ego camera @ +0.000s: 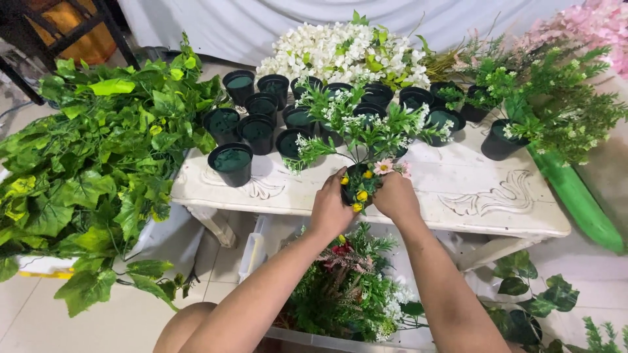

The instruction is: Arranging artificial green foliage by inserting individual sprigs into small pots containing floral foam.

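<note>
A small black pot (358, 186) stands on the white carved table (471, 196) near its front edge. It holds green sprigs with tiny white blossoms (356, 127), a pink flower (383, 167) and small yellow buds. My left hand (329, 210) cups the pot's left side. My right hand (395, 195) presses on its right side by the pink flower. Both hands touch the arrangement.
Several black pots filled with green foam (231, 162) crowd the table's back. White artificial flowers (340, 52) lie behind them, with ferny greenery (556, 104) at right. A heap of leafy vines (98, 163) sits at left. A clear bin of mixed stems (347, 287) is below.
</note>
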